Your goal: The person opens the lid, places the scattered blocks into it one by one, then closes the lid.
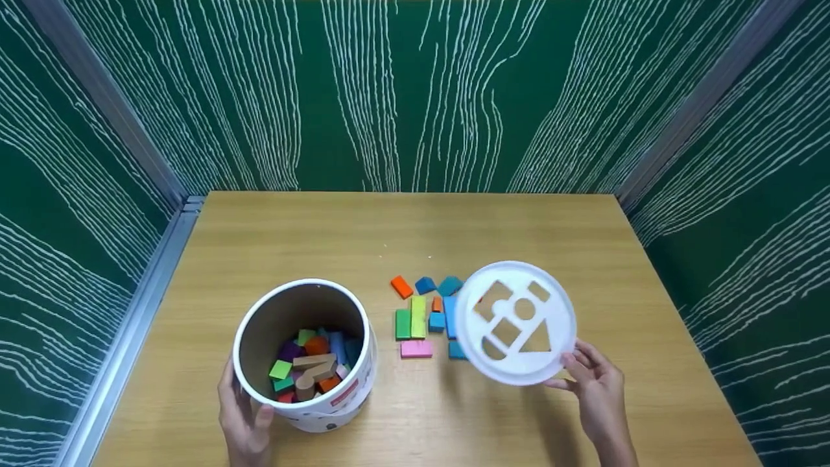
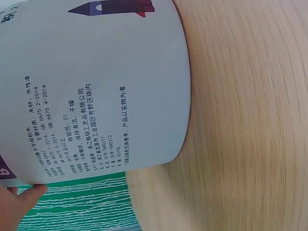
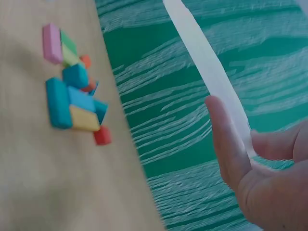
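Note:
A white round bucket (image 1: pixel 308 415) stands on the table at the left, holding several coloured and plain wooden blocks (image 1: pixel 314 363). My left hand (image 1: pixel 245 415) holds the bucket's near left side, with the thumb on its front below the rim. In the left wrist view, printed text and a rocket picture show on the bucket's wall (image 2: pixel 110 96). At the right, my right hand (image 1: pixel 596 389) pinches the edge of a white round lid (image 1: pixel 512 318) with shaped cutouts. The lid is raised and tilted above the table, edge-on in the right wrist view.
Several loose blocks lie on the wooden table (image 1: pixel 311 227) between bucket and lid, among them a pink block (image 1: pixel 416 349), a green block (image 1: pixel 403 324) and an orange block (image 1: pixel 401 287). The lid hides part of this group. Green walls (image 1: pixel 402 97) with white lines enclose the table.

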Motion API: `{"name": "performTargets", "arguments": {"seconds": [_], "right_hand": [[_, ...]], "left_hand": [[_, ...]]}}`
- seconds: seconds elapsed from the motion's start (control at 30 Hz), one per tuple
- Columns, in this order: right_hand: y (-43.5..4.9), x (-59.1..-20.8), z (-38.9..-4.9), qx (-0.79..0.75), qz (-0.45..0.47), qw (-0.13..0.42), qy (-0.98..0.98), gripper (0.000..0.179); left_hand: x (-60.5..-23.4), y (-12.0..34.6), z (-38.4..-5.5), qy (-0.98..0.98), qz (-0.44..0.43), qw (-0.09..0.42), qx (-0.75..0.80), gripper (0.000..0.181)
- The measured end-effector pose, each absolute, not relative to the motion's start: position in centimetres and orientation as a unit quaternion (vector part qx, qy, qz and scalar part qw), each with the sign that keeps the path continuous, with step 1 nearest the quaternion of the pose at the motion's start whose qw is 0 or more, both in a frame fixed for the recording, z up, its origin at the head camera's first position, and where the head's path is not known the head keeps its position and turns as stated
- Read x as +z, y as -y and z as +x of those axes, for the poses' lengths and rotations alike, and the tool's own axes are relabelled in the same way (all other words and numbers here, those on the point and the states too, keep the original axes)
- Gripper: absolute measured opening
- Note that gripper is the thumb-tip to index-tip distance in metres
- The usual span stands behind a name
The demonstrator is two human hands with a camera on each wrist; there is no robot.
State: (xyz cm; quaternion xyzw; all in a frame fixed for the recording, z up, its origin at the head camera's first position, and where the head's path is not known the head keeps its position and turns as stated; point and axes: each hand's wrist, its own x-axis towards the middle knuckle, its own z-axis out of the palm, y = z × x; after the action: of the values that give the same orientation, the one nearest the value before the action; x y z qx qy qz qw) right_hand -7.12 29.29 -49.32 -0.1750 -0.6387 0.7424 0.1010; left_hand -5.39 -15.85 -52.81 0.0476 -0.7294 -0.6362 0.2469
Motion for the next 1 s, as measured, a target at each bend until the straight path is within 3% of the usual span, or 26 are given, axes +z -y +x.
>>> {"name": "performTargets", "arguments": {"seconds": [0.3, 0.63, 1.0], "right_hand": [[-32.1, -51.7, -8.7, 0.757, -0.301, 0.114, 0.568, 0.03], [-34.7, -57.3, -9.9, 0.735, -0.3, 0.183, 0.58, 0.034], [-33.9, -56.4, -10.6, 0.691, -0.377, 0.139, 0.601, 0.043]], "left_hand": [[-53.0, 15.8, -5.5, 0.723, 0.042, 0.251, -0.642, 0.069], [-53.3, 16.0, -5.5, 0.732, 0.014, 0.284, -0.619, 0.072], [-52.5, 15.1, -5.4, 0.746, 0.07, 0.279, -0.6, 0.068]]}}
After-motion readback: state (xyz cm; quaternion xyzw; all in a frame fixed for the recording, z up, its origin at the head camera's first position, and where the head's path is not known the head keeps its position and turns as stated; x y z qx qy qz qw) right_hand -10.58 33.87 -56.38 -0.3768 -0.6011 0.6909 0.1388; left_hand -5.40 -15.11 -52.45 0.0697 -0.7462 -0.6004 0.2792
